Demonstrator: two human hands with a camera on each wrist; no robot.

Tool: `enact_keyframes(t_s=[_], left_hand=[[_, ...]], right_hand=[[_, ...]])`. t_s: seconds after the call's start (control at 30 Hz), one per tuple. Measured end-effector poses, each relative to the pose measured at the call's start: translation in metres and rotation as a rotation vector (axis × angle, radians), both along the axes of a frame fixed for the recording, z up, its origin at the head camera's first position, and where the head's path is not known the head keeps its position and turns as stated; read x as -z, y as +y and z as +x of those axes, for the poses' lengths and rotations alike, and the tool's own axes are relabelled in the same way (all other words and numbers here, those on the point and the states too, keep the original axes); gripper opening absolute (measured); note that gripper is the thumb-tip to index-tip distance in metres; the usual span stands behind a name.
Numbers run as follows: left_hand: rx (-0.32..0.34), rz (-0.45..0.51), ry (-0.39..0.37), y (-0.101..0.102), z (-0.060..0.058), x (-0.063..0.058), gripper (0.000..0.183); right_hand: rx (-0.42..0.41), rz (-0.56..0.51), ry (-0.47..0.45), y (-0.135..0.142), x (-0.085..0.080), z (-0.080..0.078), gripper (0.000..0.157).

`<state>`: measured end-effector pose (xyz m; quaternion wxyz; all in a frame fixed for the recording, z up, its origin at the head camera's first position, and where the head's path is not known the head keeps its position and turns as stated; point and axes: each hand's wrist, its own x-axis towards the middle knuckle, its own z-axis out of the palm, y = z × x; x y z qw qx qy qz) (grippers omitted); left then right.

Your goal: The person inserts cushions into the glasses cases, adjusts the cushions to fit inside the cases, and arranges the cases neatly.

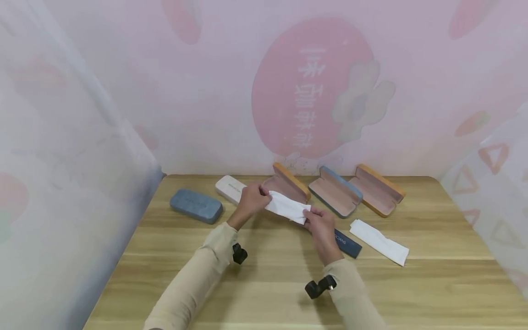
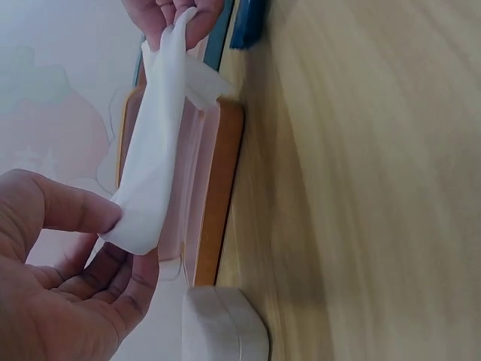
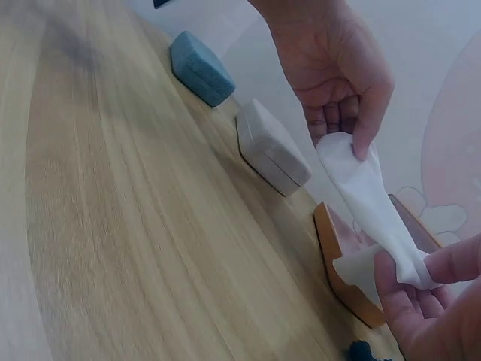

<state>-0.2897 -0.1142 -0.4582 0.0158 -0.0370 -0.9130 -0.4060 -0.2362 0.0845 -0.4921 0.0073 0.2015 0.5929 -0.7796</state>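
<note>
Pinching white cloth (image 1: 287, 207): left hand (image 1: 253, 200) and right hand (image 1: 322, 228); apparent navy case (image 1: 348, 244) partly hidden

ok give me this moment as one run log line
left hand: pinches white cloth | right hand: pinches its other end | cloth: spans between hands | behind cloth: open orange case

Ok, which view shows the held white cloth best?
The left wrist view: the white cloth looks largest there, its length clearly visible. The head view shows its face, but small; the right wrist view shows it narrower, bunched at the right hand.
</note>
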Motion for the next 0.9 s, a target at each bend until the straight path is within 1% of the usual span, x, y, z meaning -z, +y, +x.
enact_keyframes(t_s=[0.13,0.23,0.37,0.53,0.67,0.8,0.9], left_hand=[[0.026,0.013,0.003,-0.003,-0.01,0.002,0.008],[0.034,0.03,0.007,-0.005,-0.016,0.004,0.006],[0.036,0.041,0.018,-0.006,-0.024,0.007,0.007],[0.038,0.029,0.01,-0.003,-0.032,0.004,0.01],[0.034,0.018,0.021,-0.001,-0.038,0.004,0.009],[0.043,0.032,0.021,0.0,-0.043,0.008,0.007],[0.053,0.046,0.015,-0.001,-0.048,0.012,0.007]], right_hand=[[0.039,-0.027,0.011,-0.007,0.004,-0.005,0.027],[0.069,-0.038,0.016,-0.012,0.006,-0.009,0.023],[0.1,-0.058,0.017,-0.017,0.008,-0.015,0.029],[0.134,-0.094,0.022,-0.02,0.008,-0.02,0.035],[0.173,-0.132,0.031,-0.022,0.007,-0.024,0.038],[0.214,-0.161,0.038,-0.025,0.006,-0.026,0.037],[0.237,-0.157,0.042,-0.027,0.006,-0.027,0.036]])
